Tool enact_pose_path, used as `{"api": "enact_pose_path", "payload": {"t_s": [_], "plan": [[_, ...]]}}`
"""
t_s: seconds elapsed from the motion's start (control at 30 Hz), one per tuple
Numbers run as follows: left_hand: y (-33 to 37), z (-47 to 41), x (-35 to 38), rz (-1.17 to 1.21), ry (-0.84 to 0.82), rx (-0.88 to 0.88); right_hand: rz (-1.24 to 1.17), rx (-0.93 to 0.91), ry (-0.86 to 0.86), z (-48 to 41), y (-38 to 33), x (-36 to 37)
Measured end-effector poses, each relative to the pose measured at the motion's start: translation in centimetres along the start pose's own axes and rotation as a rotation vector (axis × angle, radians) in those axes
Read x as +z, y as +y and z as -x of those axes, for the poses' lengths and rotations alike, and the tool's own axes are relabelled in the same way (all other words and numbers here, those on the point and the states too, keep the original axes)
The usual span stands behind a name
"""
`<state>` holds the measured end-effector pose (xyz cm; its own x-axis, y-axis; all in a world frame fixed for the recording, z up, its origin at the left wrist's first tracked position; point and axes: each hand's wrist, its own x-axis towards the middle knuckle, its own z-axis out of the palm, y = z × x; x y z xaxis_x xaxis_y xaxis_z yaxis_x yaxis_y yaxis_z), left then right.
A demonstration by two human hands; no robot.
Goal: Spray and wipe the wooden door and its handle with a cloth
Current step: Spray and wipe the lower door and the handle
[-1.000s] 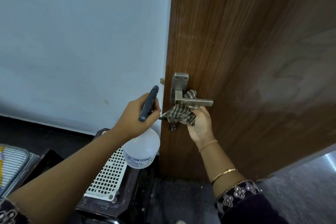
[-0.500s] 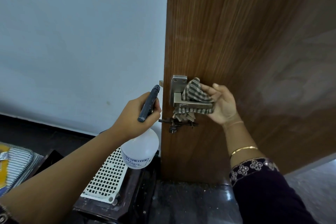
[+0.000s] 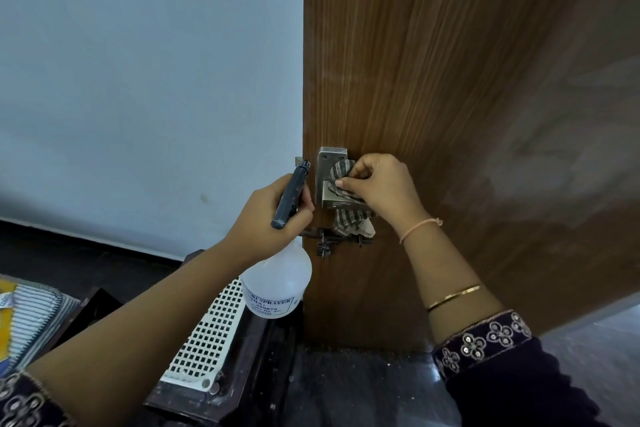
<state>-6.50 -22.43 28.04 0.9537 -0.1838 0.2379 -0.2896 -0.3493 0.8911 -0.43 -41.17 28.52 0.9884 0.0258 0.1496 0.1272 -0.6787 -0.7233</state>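
Both hands are busy: right hand [image 3: 381, 189] has its fingers curled round the striped cloth [image 3: 341, 172], pressing it onto the handle [image 3: 330, 158]; left hand [image 3: 266, 218] grips the spray bottle [image 3: 277, 284] by its dark trigger head, just beside the door edge; wooden door [image 3: 450, 80] fills the right side, pale wall [image 3: 138, 62] the left; white perforated panel [image 3: 207, 333] lies below the bottle; small dark latch [image 3: 327, 244] sits right under the handle, with the cloth's tail hanging down to it

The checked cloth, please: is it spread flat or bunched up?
Bunched: the right hand pinches the checked cloth crumpled over the door handle, loose end hanging below.
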Motion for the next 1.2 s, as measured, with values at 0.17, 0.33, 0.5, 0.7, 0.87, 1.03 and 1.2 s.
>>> {"api": "enact_pose_path", "payload": {"t_s": [0.17,0.33,0.5,0.7,0.87,1.03,1.2], "plan": [[0.0,-0.1,0.4,-0.009,-0.031,0.014,0.047,0.176,-0.205,-1.0,1.1,-0.9],[-0.1,0.4,0.0,0.001,-0.031,-0.004,-0.384,0.394,-0.274,-0.7,2.0,-1.3],[-0.2,1.0,-0.5,0.006,-0.027,-0.021,-1.290,0.552,-0.365,1.2,4.3,0.6],[-0.6,1.1,-1.0,-0.044,-0.006,-0.034,-1.803,0.500,-0.374,3.5,5.8,4.8],[-1.0,1.3,-0.8,-0.064,-0.025,-0.050,-1.760,0.555,-0.278,3.9,5.5,5.0],[-0.4,1.4,-0.5,-0.027,-0.045,-0.051,-1.601,0.666,-0.040,5.5,5.3,5.9],[-0.5,1.6,-0.5,-0.041,-0.056,-0.018,-1.607,0.568,0.251,7.6,4.9,2.6]]}}
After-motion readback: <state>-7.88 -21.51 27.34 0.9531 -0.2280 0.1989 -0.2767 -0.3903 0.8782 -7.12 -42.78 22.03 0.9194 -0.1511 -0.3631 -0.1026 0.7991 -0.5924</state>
